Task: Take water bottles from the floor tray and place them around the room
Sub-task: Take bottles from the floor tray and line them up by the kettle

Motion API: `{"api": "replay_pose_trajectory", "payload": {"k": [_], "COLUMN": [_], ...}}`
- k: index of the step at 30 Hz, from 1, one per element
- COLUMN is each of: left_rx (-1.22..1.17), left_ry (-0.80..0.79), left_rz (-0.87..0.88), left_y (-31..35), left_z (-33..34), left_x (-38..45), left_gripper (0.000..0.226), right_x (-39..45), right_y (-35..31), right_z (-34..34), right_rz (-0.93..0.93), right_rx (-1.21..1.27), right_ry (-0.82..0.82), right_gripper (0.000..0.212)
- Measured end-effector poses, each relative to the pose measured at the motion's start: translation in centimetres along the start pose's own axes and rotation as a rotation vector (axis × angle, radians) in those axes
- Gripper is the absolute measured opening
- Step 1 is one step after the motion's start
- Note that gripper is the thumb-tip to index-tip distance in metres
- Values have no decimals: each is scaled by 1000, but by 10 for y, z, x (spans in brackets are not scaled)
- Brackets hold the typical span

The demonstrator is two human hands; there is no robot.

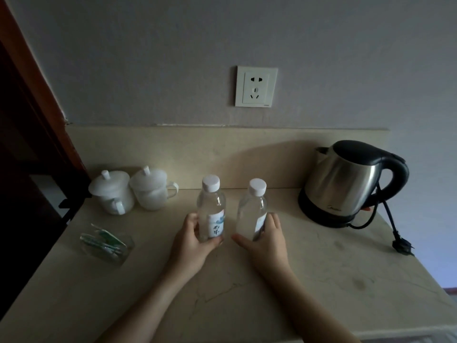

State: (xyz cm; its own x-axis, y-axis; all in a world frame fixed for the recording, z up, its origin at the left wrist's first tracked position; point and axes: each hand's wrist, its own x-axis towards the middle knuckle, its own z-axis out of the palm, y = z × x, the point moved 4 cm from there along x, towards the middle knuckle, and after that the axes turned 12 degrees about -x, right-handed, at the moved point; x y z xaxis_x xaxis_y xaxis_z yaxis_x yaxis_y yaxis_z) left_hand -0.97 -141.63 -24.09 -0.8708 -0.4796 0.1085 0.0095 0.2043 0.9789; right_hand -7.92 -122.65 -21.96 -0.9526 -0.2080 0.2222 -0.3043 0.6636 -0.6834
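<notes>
Two capped water bottles stand upright on the beige countertop point(321, 256), just beside each other; the left hand point(193, 241) grips the left bottle point(211, 206) at its label; the right hand point(265, 241) grips the right bottle point(252, 211); two lidded white cups point(133, 191) stand left; an electric kettle point(346, 181) stands right.

This looks like a hotel guest room's tea corner: a beige stone desk point(333, 263) against a plain wall carries an electric kettle point(346, 181), two lidded white cups point(133, 191), a clear holder of sachets point(106, 243), beneath a wall socket point(256, 86).
</notes>
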Motion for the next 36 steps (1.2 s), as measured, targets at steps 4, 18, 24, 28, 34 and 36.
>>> {"api": "replay_pose_trajectory", "payload": {"k": [4, 18, 24, 28, 34, 36], "left_rx": [20, -47, -30, -26, 39, 59], "left_ry": [-16, -6, -34, -19, 2, -1], "left_rz": [37, 12, 30, 45, 86, 92], "left_y": [4, -12, -19, -21, -18, -19], "left_z": [5, 20, 30, 37, 39, 41], "left_x": [32, 86, 100, 105, 112, 114], "left_gripper": [51, 62, 57, 55, 60, 61], "right_x": [30, 76, 89, 95, 100, 103], "right_y": [-3, 3, 7, 4, 1, 1], "right_z": [15, 37, 42, 44, 49, 49], "right_rz": [96, 112, 82, 90, 96, 103], "right_rx": [-61, 40, 6, 6, -59, -71], "right_ry": [97, 124, 72, 80, 83, 84], "right_gripper": [60, 50, 49, 50, 48, 47]}}
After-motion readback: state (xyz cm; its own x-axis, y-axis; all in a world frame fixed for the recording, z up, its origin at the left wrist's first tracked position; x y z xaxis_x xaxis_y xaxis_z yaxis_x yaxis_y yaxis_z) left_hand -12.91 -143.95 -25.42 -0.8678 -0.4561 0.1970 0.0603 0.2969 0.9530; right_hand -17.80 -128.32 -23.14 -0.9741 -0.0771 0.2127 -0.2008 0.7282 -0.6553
